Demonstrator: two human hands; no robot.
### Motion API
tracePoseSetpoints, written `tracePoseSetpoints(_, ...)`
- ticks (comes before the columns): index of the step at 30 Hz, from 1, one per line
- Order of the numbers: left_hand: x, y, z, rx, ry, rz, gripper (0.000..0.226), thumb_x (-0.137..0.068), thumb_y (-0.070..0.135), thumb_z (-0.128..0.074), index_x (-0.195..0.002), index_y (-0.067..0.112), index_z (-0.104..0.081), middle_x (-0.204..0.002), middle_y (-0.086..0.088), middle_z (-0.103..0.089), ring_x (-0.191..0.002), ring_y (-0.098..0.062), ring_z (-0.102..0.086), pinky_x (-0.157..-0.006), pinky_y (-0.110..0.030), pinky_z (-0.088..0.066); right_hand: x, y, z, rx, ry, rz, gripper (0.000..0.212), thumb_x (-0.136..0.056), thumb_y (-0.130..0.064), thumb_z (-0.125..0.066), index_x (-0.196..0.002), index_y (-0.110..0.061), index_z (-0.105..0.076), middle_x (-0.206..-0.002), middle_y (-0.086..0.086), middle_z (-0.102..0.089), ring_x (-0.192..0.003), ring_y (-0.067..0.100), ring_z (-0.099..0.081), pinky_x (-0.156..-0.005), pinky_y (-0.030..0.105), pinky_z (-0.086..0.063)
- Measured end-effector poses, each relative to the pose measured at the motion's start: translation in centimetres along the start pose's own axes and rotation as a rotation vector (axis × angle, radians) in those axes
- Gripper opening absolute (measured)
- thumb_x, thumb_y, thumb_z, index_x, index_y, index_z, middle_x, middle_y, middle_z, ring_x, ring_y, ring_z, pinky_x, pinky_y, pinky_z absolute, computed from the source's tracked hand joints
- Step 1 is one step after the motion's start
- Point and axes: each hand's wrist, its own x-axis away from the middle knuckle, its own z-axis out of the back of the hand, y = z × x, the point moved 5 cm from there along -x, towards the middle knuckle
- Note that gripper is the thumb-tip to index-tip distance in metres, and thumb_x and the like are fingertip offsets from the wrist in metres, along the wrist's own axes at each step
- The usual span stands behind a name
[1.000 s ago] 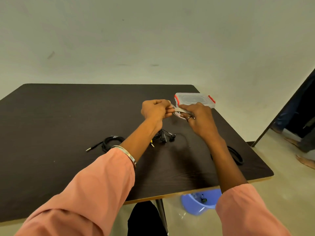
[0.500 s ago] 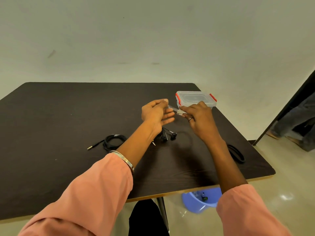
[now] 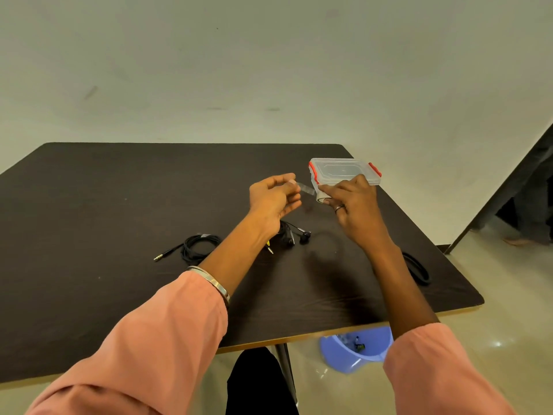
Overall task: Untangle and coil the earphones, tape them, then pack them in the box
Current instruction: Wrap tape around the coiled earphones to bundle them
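My right hand (image 3: 353, 205) grips a roll of clear tape (image 3: 320, 198), mostly hidden under its fingers. My left hand (image 3: 275, 199) pinches the free end of a tape strip (image 3: 305, 189) stretched between the two hands above the table. Black earphones (image 3: 294, 233) lie on the dark table (image 3: 119, 205) below my hands, partly hidden by my left wrist. A coiled black cable with a jack plug (image 3: 196, 248) lies to their left. The clear plastic box with red clips (image 3: 344, 170), lid on, sits just behind my right hand.
Another black coiled cable (image 3: 416, 268) lies near the table's right edge. A blue plastic bin (image 3: 356, 348) stands on the floor under the front edge. A dark doorway opens at the far right, and a pale wall rises behind the table.
My hands have drawn apart, the left moving left, and a strip of tape now spans the gap between them. Both hands have risen slightly toward the box.
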Motion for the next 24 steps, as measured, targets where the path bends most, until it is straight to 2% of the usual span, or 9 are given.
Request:
tracePoseSetpoints(5, -0.5, 0.0, 0.7, -0.073, 0.101, -0.097, 0.021, -0.081, 0.003, -0.070, -0.101, 0.011, -0.071, -0.088, -0.009, -0.073, -0.072, -0.014, -0.068, -0.070, -0.029, -0.059, 0.0, 0.1, -0.3, -0.061, -0.064, -0.030, 0.034, -0.087, -0.021, -0.057, -0.115, -0.005, -0.068, -0.095, 0.010, -0.072, -0.091, 0.037, -0.051, -0.073, 0.050, -0.043)
tracePoseSetpoints(9, -0.4, -0.1, 1.0, -0.050, 0.202, -0.129, 0.021, -0.079, 0.000, -0.069, -0.097, 0.010, -0.074, -0.083, -0.008, -0.073, -0.070, -0.011, -0.068, -0.072, -0.027, -0.060, -0.4, 0.1, -1.3, 0.067, -0.200, 0.023, 0.031, -0.090, -0.014, -0.054, -0.118, -0.006, -0.066, -0.101, 0.011, -0.071, -0.094, 0.038, -0.048, -0.074, 0.046, -0.036)
tracePoseSetpoints(12, -0.3, -0.2, 1.0, -0.004, 0.246, -0.139, 0.022, -0.079, -0.002, -0.068, -0.098, 0.007, -0.074, -0.080, -0.007, -0.071, -0.064, -0.009, -0.066, -0.071, -0.027, -0.060, -1.2, 0.1, -1.8, 0.213, -0.348, -0.043, 0.038, -0.097, -0.016, -0.049, -0.135, -0.011, -0.052, -0.121, 0.011, -0.064, -0.113, 0.034, -0.044, -0.085, 0.043, -0.033)
tracePoseSetpoints(14, -0.3, -0.3, 1.1, 0.009, 0.260, -0.128, 0.022, -0.079, -0.002, -0.068, -0.098, 0.005, -0.073, -0.080, -0.008, -0.071, -0.065, -0.010, -0.066, -0.071, -0.028, -0.060, -1.4, 0.0, -2.1, 0.258, -0.355, -0.115, 0.046, -0.099, -0.022, -0.047, -0.142, -0.011, -0.039, -0.125, 0.017, -0.060, -0.116, 0.035, -0.047, -0.093, 0.045, -0.036)
tracePoseSetpoints(16, -0.4, -0.5, 1.3, -0.025, 0.245, -0.127, 0.021, -0.080, -0.003, -0.068, -0.099, 0.004, -0.072, -0.083, -0.010, -0.071, -0.068, -0.013, -0.067, -0.072, -0.028, -0.060, -1.2, 0.3, -2.6, 0.176, -0.345, -0.239, 0.048, -0.096, -0.024, -0.053, -0.140, -0.009, -0.040, -0.122, 0.022, -0.060, -0.110, 0.039, -0.054, -0.095, 0.047, -0.042)
tracePoseSetpoints(18, -0.5, -0.7, 1.5, -0.130, 0.215, -0.142, 0.020, -0.080, -0.001, -0.070, -0.099, 0.003, -0.072, -0.085, -0.011, -0.071, -0.070, -0.014, -0.068, -0.072, -0.027, -0.059, -0.5, 0.6, -3.3, 0.112, -0.379, -0.328, 0.041, -0.093, -0.025, -0.058, -0.130, -0.008, -0.049, -0.117, 0.020, -0.063, -0.105, 0.038, -0.057, -0.092, 0.045, -0.045)
tracePoseSetpoints(21, -0.4, -1.3, 1.9, -0.304, 0.184, -0.159, 0.016, -0.081, 0.000, -0.070, -0.097, 0.003, -0.072, -0.087, -0.010, -0.071, -0.071, -0.014, -0.069, -0.069, -0.022, -0.059, 0.8, 0.7, -3.7, 0.095, -0.410, -0.395, 0.030, -0.092, -0.025, -0.060, -0.118, -0.010, -0.057, -0.114, 0.016, -0.065, -0.103, 0.034, -0.057, -0.092, 0.043, -0.044)
tracePoseSetpoints(24, -0.3, -1.6, 1.9, -0.388, 0.172, -0.168, 0.011, -0.081, 0.000, -0.071, -0.084, 0.010, -0.073, -0.086, -0.009, -0.072, -0.074, -0.016, -0.071, -0.068, -0.023, -0.059, 1.7, 0.8, -4.1, 0.049, -0.409, -0.453, 0.031, -0.091, -0.027, -0.063, -0.117, -0.011, -0.057, -0.114, 0.015, -0.064, -0.106, 0.033, -0.055, -0.093, 0.041, -0.041)
